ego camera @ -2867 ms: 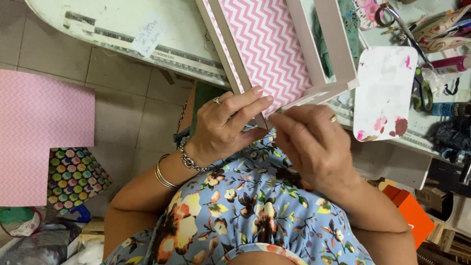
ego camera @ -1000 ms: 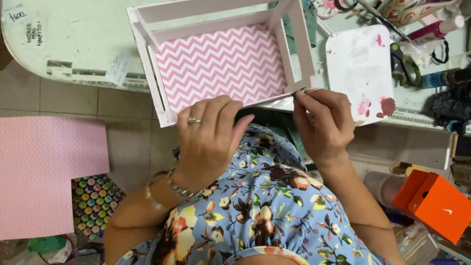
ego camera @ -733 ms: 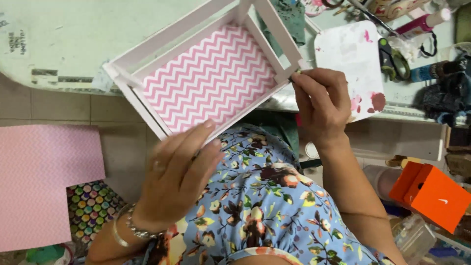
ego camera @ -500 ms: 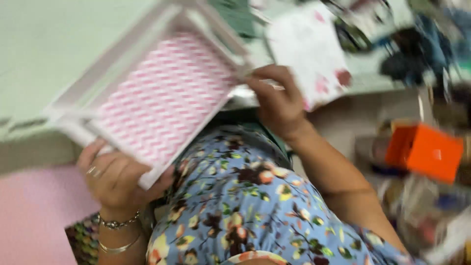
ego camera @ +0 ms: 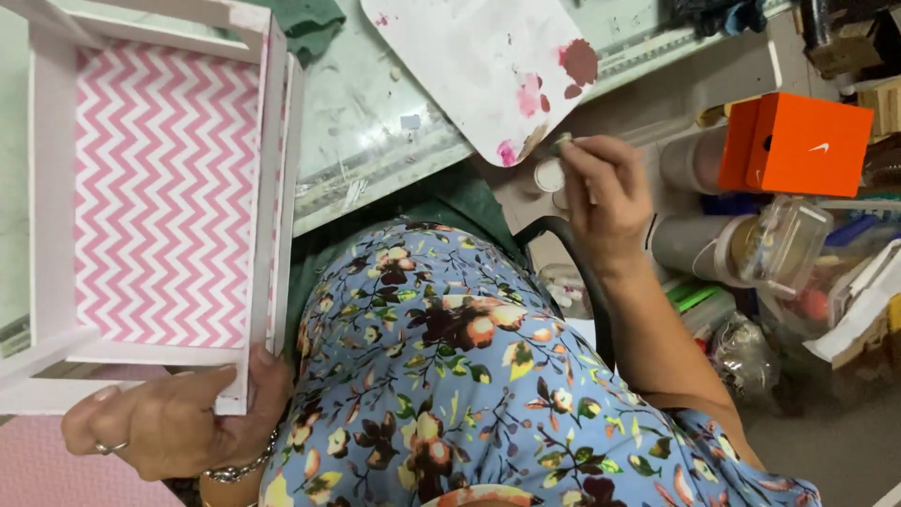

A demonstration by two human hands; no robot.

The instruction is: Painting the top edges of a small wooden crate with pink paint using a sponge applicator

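**One hand braces the tray, the other pinches something small by the palette**

Nearest the camera is the person's blue floral dress [ego camera: 450,376], soft printed cloth that fills the lower middle. At about eight o'clock the left hand [ego camera: 174,422] is closed around the near corner of a white wooden tray [ego camera: 277,188], thumb over the rim and fingers underneath. That grip looks meant to keep the tray steady where it hangs over the table edge. A ring and a beaded bracelet show on this hand.

The tray has square painted slats for walls. Its floor is lined with pink-and-white chevron paper [ego camera: 164,197], flat and matte, fitted close to the walls. The tray runs from eight o'clock up to eleven o'clock, its far end resting on the pale green tabletop [ego camera: 375,113], which is scuffed and speckled with dried paint.

At about one o'clock the right hand [ego camera: 605,192] is raised clear of the tray, with thumb and fingertips pinched narrowly on a small greenish object [ego camera: 561,143]. What it is cannot be told. It sits just beside the near edge of a white palette board [ego camera: 469,66], a smooth rounded slab smeared with pink and dark red paint.

Further out at two o'clock stands an orange cardboard box [ego camera: 798,141], with clear plastic jars [ego camera: 770,249] and assorted clutter near it at three o'clock.
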